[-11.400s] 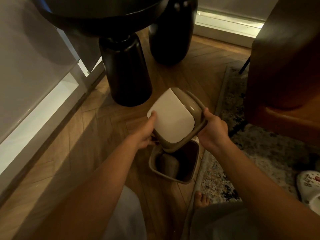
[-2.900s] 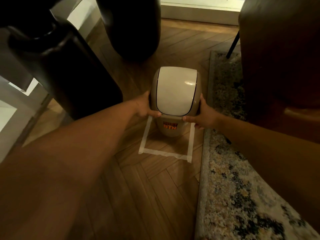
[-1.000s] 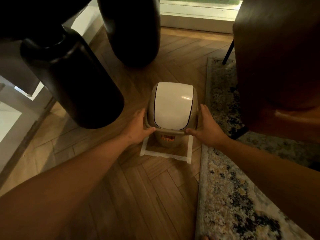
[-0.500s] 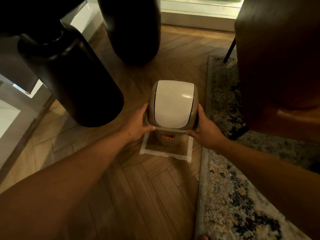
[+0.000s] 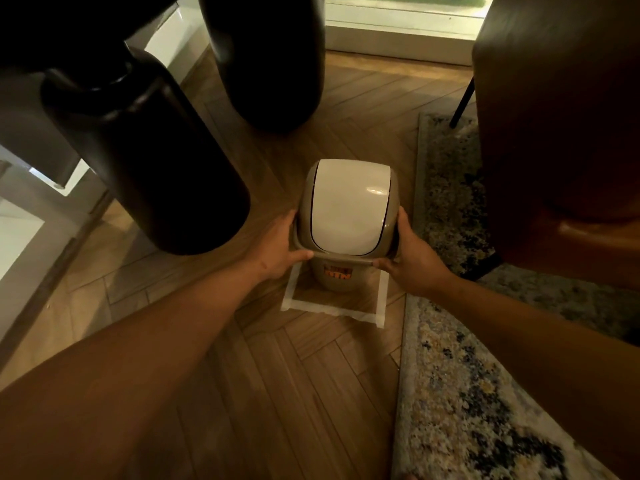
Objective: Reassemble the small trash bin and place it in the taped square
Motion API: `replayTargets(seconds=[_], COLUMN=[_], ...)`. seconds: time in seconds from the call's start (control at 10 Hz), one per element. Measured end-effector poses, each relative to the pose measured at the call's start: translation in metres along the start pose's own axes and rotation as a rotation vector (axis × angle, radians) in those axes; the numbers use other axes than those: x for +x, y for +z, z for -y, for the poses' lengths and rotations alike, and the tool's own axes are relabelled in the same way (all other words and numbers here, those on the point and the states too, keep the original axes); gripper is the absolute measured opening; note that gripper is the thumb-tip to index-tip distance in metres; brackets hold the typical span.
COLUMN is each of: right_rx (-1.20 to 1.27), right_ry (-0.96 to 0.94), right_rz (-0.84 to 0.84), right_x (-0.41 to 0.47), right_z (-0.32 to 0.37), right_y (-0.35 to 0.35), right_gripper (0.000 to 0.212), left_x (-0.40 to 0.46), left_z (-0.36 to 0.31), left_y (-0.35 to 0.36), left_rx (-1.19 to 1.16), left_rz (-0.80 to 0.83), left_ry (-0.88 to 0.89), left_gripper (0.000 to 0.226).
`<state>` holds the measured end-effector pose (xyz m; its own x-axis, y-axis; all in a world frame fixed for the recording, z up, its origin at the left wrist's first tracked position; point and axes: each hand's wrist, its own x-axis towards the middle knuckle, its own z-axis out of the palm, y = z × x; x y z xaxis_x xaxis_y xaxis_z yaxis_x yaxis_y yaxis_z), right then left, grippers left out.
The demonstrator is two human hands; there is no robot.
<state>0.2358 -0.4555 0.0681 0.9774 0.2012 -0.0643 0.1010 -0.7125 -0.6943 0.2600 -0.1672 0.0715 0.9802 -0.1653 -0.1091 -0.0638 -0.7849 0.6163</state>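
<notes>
In the head view, a small tan trash bin (image 5: 337, 277) stands upright inside a square of pale tape (image 5: 332, 308) on the herringbone wood floor (image 5: 277, 393). Its swing lid (image 5: 348, 207), white in a tan frame, sits closed on top, and an orange label shows on the front wall. The left hand (image 5: 277, 251) grips the lid frame's left side, thumb along the front rim; the right hand (image 5: 412, 259) clasps the right side the same way. Both hands are closed on the bin, one on each side. A patterned rug (image 5: 467, 393) lies just right of the tape. Two dark rounded table legs (image 5: 152, 161) stand to the left and behind, and a brown chair (image 5: 561, 126) stands at right.
</notes>
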Motion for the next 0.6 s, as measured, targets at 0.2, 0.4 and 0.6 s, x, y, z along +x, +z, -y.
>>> replayTargets(seconds=[0.2,0.4,0.6], right_rx=[-0.003,0.08,-0.006], right_ry=[0.016,-0.009,-0.109], right_rz=[-0.016,-0.041,-0.047], right_x=[0.002,0.002,-0.013], right_z=[-0.004,0.013,0.069], right_y=[0.002,-0.014,-0.046], right_gripper=[0.133,0.113,0.098], left_x=[0.0,-0.015,-0.042], left_z=[0.0,-0.005,-0.033], left_y=[0.002,-0.005,-0.056], left_rx=[-0.004,-0.021,0.097], left_rz=[-0.007,0.006,-0.019], left_ry=[0.016,-0.014,-0.032], left_gripper=[0.09,0.093,0.092])
